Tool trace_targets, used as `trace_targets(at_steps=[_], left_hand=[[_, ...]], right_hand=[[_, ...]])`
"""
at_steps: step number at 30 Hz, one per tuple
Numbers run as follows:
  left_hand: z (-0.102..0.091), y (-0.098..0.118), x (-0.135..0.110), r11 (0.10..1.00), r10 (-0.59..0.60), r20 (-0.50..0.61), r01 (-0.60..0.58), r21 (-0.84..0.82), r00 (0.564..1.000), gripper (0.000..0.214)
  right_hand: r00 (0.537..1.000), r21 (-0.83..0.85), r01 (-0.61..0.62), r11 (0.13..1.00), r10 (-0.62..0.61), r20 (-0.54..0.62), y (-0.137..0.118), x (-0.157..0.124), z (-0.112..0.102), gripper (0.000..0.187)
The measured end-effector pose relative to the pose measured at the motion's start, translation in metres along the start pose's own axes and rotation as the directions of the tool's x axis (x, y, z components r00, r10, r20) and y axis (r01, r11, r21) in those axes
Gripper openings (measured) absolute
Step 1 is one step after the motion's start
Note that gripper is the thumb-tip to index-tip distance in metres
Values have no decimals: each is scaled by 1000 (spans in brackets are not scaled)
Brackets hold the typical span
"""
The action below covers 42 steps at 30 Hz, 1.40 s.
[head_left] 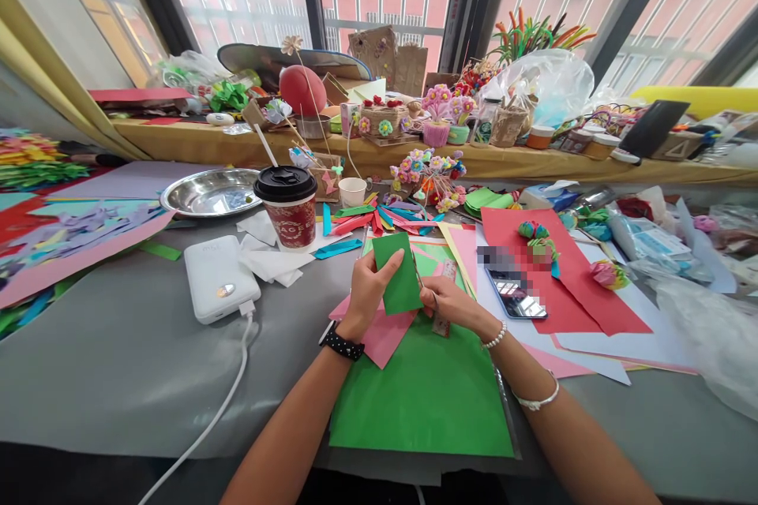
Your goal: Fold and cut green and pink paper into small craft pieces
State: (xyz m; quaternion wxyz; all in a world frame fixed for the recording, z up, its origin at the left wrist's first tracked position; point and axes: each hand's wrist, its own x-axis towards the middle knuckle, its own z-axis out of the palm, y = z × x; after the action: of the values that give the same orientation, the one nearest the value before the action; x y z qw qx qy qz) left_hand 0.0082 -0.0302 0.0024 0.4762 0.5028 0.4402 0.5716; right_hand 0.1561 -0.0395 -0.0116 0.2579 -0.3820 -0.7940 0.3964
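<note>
Paper is partway through being cut, as far as this view shows. The left hand (368, 289) pinches a small rectangular piece of bright green paper (406, 288) between thumb and fingers, holding it up over the middle of the work area, with its face toward the wearer. The right hand (451, 301) is closed around what looks like a slim pair of metal scissors (418, 276), whose blade stands along the right edge of that piece; whether the blades are parted is too small to tell. The piece looks mostly whole, so most of its cutting is probably left. Below the hands, a large bright green sheet (420, 402) lies flat on the grey tabletop (148, 379), partly covered by a pale pink paper sheet (384, 341); both seem to be uncut stock. Done already, it appears, are the narrow red paper strips (354, 224) and blue paper strips (339, 249) lying loose beyond the hands, and the lilac paper scraps (100, 233) heaped at the left. A pink-and-yellow folded ornament (609, 274) on the red paper (583, 301) at right looks finished.
</note>
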Motion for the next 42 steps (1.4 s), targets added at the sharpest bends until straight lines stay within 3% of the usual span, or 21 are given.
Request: trace_targets(at_steps=[17,42], left_hand=[[0,-3,1,998,13,2,-13,67,1000,25],[0,-3,0,999,25,52,-27,41,998,25]], right_hand=[[999,-64,8,998,-11,-45,-5,2,0,60],[998,17,-23,1000,24,-66,-1,2,3,58]])
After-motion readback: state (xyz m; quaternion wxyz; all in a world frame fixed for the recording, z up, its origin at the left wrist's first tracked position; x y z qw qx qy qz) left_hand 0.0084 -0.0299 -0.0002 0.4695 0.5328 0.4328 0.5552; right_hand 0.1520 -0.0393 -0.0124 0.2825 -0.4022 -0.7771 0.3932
